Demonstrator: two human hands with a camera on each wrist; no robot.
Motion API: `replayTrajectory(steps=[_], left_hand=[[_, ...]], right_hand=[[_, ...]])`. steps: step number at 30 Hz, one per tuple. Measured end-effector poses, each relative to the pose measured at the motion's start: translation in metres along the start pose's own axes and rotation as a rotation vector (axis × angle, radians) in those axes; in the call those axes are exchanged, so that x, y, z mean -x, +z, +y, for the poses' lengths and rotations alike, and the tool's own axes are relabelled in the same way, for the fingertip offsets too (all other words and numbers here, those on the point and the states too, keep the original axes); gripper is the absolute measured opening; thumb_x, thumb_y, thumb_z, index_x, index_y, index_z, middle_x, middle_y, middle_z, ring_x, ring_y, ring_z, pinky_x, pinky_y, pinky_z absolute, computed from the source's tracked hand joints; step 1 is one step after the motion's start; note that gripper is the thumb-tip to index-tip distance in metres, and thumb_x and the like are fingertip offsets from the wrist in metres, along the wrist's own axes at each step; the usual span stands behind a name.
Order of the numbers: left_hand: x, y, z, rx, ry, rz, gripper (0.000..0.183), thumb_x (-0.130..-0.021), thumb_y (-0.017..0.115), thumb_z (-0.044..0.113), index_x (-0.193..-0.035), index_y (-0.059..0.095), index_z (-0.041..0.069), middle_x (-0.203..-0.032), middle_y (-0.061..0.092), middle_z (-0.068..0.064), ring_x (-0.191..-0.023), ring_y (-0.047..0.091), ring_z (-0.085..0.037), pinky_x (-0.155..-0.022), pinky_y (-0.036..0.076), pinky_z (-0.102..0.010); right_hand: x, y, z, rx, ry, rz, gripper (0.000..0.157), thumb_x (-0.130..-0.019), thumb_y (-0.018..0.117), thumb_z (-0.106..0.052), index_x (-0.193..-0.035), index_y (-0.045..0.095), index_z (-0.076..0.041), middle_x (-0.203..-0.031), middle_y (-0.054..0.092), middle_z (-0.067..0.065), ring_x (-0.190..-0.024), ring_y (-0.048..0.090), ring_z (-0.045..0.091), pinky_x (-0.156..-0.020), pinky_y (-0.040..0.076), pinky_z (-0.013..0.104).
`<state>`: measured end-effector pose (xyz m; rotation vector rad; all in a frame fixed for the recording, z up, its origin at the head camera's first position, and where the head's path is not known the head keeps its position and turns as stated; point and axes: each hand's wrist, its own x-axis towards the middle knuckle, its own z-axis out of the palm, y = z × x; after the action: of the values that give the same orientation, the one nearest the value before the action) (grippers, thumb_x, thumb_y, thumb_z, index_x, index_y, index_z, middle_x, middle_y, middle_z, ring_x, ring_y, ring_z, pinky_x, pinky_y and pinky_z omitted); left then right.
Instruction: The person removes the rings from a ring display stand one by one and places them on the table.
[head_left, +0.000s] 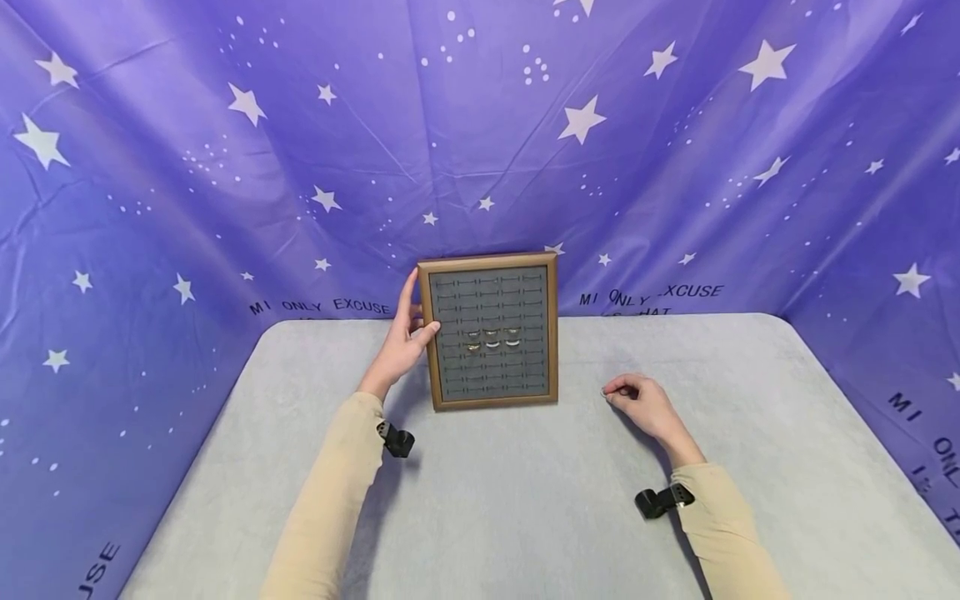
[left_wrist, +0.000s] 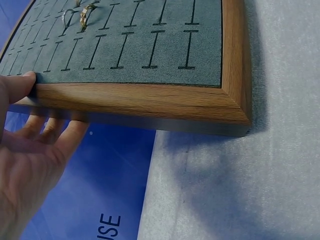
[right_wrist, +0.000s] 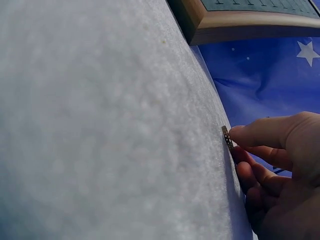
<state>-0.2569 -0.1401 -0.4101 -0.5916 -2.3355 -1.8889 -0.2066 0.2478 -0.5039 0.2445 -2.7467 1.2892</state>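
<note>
A wood-framed ring display board [head_left: 553, 333] with a slotted grey-green pad stands upright on the table. My left hand [head_left: 393, 354] grips its left edge, thumb on the front and fingers behind, as the left wrist view also shows. Several rings [head_left: 492, 344] sit in two short rows in the pad's middle slots, among them a gold ring [left_wrist: 85, 17] and a silver one [left_wrist: 67, 18]. To the right of the board, my right hand [head_left: 643, 407] pinches a small patterned ring [right_wrist: 227, 137] between thumb and fingertips, low over the tabletop.
The pale grey table [head_left: 510, 500] has a rounded far edge just behind the board. A purple cloth [head_left: 480, 125] with white stars hangs at the back and both sides. Black wrist cameras [head_left: 397, 440] are strapped at both cuffs.
</note>
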Motion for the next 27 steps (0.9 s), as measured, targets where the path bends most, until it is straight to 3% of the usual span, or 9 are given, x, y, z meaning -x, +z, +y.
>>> replayTrajectory(steps=[6, 15, 20, 24, 27], left_hand=[[-0.001, 0.0, 0.002, -0.005, -0.007, 0.001, 0.085, -0.094, 0.053, -0.008, -0.157, 0.002, 0.02, -0.136, 0.036, -0.027, -0.112, 0.045, -0.035, -0.095, 0.041, -0.05], [0.0, 0.0, 0.003, -0.009, -0.018, 0.003, 0.086, -0.094, 0.053, -0.008, -0.157, 0.002, 0.021, -0.141, 0.03, -0.026, -0.112, 0.043, -0.033, -0.097, 0.039, -0.049], [-0.003, -0.003, -0.011, -0.004, -0.008, 0.008, 0.086, -0.095, 0.053, -0.007, -0.157, 0.002, 0.024, -0.139, 0.034, -0.026, -0.113, 0.044, -0.035, -0.096, 0.04, -0.05], [-0.008, -0.004, -0.027, 0.001, -0.005, 0.019, 0.088, -0.095, 0.054, -0.005, -0.156, 0.003, 0.033, -0.132, 0.041, -0.025, -0.112, 0.046, -0.035, -0.096, 0.04, -0.05], [-0.009, -0.003, -0.03, -0.002, -0.006, 0.027, 0.089, -0.095, 0.055, -0.003, -0.155, 0.005, 0.04, -0.126, 0.044, -0.022, -0.109, 0.048, -0.032, -0.094, 0.042, -0.046]], right_hand=[[0.0, -0.001, -0.001, -0.021, 0.003, -0.002, 0.007, -0.087, 0.066, 0.001, -0.093, 0.069, 0.002, -0.09, 0.066, 0.013, -0.077, 0.055, 0.018, -0.067, 0.043, 0.026], [-0.001, 0.001, -0.013, -0.082, 0.002, 0.048, 0.011, -0.085, 0.068, 0.001, -0.095, 0.068, 0.005, -0.085, 0.066, 0.014, -0.073, 0.056, 0.014, -0.063, 0.044, 0.02], [-0.007, 0.005, -0.032, -0.166, -0.012, 0.057, 0.019, -0.086, 0.065, 0.003, -0.104, 0.066, 0.006, -0.097, 0.067, 0.021, -0.082, 0.061, 0.02, -0.065, 0.048, 0.02], [-0.013, 0.009, -0.053, -0.221, -0.058, 0.078, 0.022, -0.087, 0.064, 0.005, -0.108, 0.065, 0.007, -0.104, 0.065, 0.022, -0.088, 0.061, 0.022, -0.071, 0.049, 0.017], [-0.015, 0.009, -0.076, -0.281, -0.103, 0.094, 0.021, -0.086, 0.062, 0.009, -0.108, 0.063, 0.012, -0.107, 0.062, 0.026, -0.09, 0.061, 0.025, -0.073, 0.048, 0.018]])
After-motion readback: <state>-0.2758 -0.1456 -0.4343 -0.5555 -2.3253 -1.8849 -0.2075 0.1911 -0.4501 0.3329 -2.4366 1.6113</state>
